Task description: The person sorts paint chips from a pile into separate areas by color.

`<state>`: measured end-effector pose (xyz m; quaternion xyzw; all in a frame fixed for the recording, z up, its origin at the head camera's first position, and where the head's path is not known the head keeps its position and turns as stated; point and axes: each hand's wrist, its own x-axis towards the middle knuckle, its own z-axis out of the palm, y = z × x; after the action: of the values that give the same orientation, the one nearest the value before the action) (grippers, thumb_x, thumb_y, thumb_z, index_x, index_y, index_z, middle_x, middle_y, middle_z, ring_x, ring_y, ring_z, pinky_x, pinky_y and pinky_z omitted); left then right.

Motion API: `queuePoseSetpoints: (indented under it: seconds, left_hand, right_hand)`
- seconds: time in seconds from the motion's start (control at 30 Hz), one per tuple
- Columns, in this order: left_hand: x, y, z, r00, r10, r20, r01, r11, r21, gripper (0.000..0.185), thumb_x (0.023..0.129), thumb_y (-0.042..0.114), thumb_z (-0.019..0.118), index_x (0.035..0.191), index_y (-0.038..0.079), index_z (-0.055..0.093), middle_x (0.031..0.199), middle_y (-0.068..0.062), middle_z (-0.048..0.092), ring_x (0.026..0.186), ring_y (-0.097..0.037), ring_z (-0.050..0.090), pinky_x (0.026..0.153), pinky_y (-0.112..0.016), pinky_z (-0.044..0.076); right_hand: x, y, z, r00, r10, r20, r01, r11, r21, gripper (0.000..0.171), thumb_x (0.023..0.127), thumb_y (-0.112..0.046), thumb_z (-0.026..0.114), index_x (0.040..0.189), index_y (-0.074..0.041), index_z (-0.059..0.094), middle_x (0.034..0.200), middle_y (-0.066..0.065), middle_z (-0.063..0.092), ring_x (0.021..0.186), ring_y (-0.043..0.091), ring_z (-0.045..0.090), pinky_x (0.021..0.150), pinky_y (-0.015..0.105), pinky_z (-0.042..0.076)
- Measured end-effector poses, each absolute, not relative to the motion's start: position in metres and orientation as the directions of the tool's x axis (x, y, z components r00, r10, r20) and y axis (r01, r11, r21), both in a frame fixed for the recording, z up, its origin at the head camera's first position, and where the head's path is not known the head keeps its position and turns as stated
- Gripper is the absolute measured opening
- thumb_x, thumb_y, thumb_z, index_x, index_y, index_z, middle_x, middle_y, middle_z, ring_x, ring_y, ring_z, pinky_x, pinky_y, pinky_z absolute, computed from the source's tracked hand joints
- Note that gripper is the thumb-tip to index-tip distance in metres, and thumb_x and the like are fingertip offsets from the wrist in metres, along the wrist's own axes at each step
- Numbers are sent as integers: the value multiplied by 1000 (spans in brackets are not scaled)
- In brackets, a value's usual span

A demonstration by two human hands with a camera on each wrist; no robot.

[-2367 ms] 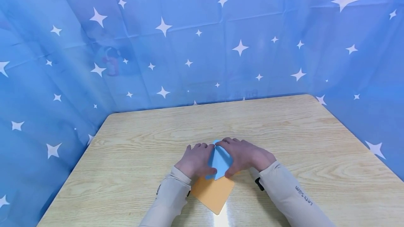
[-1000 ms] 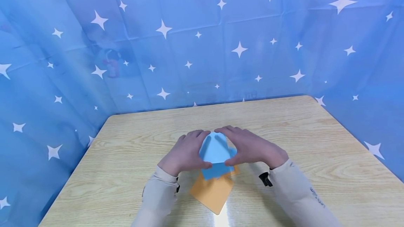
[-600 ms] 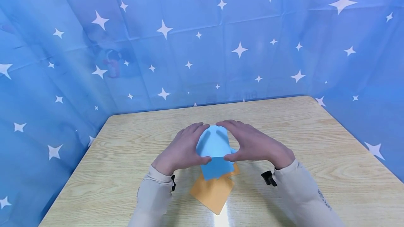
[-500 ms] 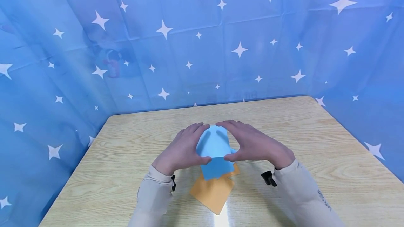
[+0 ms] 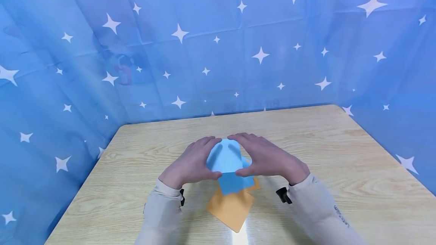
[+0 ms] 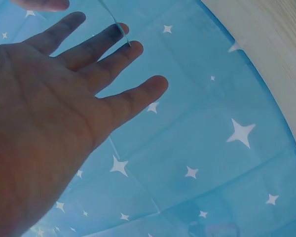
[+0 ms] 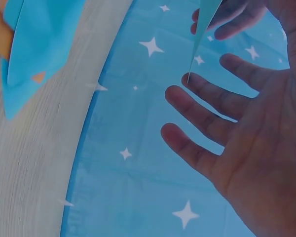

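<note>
- Holding a sheet of light blue paper [image 5: 225, 158] between them, the left hand [image 5: 190, 163] and right hand [image 5: 269, 160] are raised a little above the wooden surface [image 5: 340, 169], near its middle
- The left hand grips the paper's left edge: its thumb comes in under the lower left edge and its fingers reach round the far side toward the top
- The right hand mirrors it on the right edge, thumb at the lower right and fingers [image 5: 238, 138] curved over the top, where they nearly meet the fingertips of the left hand
- In the left wrist view the left hand [image 6: 49, 113] shows its palm with the fingers fairly straight and spread; a thin edge of the paper [image 6: 116, 22] lies against the upper fingertips
- In the right wrist view the right hand [image 7: 251, 128] is likewise spread with gently bent fingers, and the paper [image 7: 202, 29] shows edge-on, its lower tip at the fingers
- The held sheet stands tilted up toward the person, bowed rather than flat, with its top rounded over between the fingers
- Below it a second piece of blue paper [image 5: 236, 182] lies on the surface, resting partly on an orange sheet [image 5: 231, 209] that sits cornerwise nearer the person
- Both arms wear pale beige sleeves [image 5: 316, 214], with a small black strap at each wrist
- A blue curtain with white stars [image 5: 218, 48] closes in the surface on the far side and on both flanks
</note>
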<state>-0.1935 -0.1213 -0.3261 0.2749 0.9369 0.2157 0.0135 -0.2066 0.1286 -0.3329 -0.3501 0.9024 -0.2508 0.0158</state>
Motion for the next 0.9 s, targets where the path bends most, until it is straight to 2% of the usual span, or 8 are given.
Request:
queuePoseSetpoints:
  seconds: [0.23,0.57,0.77,0.9]
  left_hand:
    - [-194,-140,-329,-864,498,71,481,776,409,85,77,28,89,150,11,48,152,-11,49,137,-34,47,112,-58,37]
    - [-195,-169,-325,-877,477,54,455,790,411,85,75,20,89,149,10,48,147,-8,52,124,-29,52,101,-54,45]
    - [-196,-186,-321,-893,449,22,412,797,442,86,75,15,88,150,10,46,145,-7,52,119,-29,53,93,-50,50]
    - [-196,-195,-321,-898,439,3,395,804,444,87,74,12,87,150,9,46,146,-9,51,120,-30,52,92,-50,50]
  right_hand:
    - [-210,108,-338,-735,-657,164,-643,600,-475,86,83,-37,84,154,-14,43,149,1,52,129,25,53,102,52,47]
    - [-215,72,-339,-751,-647,132,-626,634,-454,89,83,-45,81,157,-17,40,152,1,49,135,24,49,108,55,42]
    - [-216,52,-338,-743,-655,139,-634,622,-460,89,84,-42,83,157,-16,39,151,3,50,134,25,50,107,54,42]
    - [-216,40,-338,-740,-657,142,-637,618,-460,88,84,-42,83,156,-15,39,150,4,50,132,25,52,106,54,43]
